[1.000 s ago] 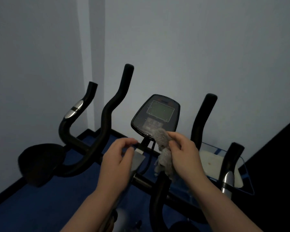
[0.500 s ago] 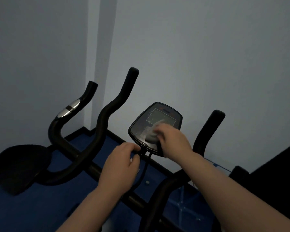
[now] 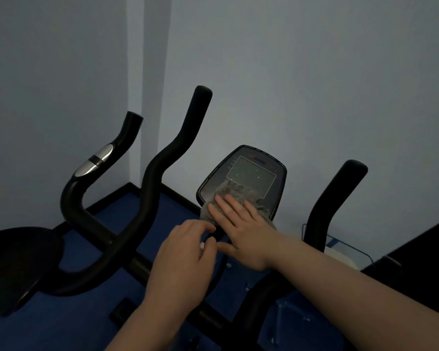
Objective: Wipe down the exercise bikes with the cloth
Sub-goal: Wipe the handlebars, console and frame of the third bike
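A black exercise bike stands in front of me, its console (image 3: 251,173) tilted up with a dusty screen. A grey fluffy cloth (image 3: 232,192) lies flat on the console's lower half. My right hand (image 3: 241,229) presses the cloth against the console with its fingers spread flat. My left hand (image 3: 185,259) sits just below the console, fingers curled around the black stem under it. The bike's left handlebar (image 3: 162,173) curves up on the left and the right handlebar (image 3: 332,201) rises on the right.
A second bike's handlebar with a silver sensor (image 3: 94,160) and a black saddle (image 3: 13,262) stand at the left. Pale walls meet in a corner behind. The floor (image 3: 61,323) is blue. A pale blue-edged object (image 3: 342,254) lies by the right wall, next to a dark block (image 3: 421,264).
My right hand has spread the bunched cloth flat on the console and slid down its lower half. The view has moved closer. My left hand stays under the console.
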